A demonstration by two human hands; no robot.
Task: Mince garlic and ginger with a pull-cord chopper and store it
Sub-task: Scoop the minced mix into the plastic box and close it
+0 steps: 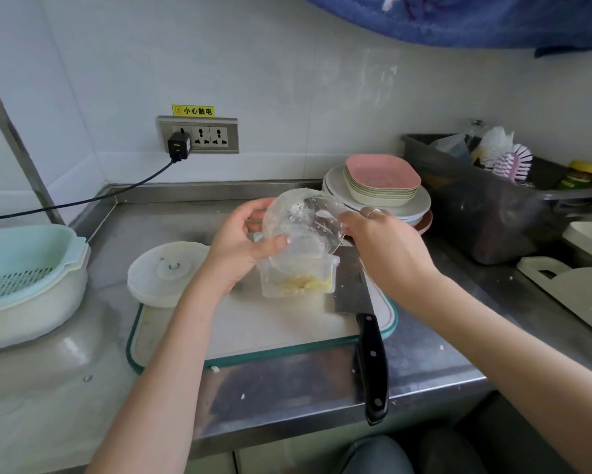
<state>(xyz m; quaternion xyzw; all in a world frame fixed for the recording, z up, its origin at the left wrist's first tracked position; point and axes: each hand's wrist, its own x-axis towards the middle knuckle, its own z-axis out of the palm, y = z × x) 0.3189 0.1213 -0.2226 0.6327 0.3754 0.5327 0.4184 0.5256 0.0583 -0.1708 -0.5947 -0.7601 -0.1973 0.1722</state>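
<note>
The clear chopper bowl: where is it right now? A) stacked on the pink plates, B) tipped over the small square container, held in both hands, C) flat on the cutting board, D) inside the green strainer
B: both the left hand and the right hand hold the clear chopper bowl tipped over the small square container, which has mince in it.

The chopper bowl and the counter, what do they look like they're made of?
Chopper bowl: apparently clear plastic, glossy; you can see through it, and it is smeared with mince. Glass can't be ruled out. Counter: likely stainless steel, brushed, grey, with dull reflections and a folded metal edge.
</note>
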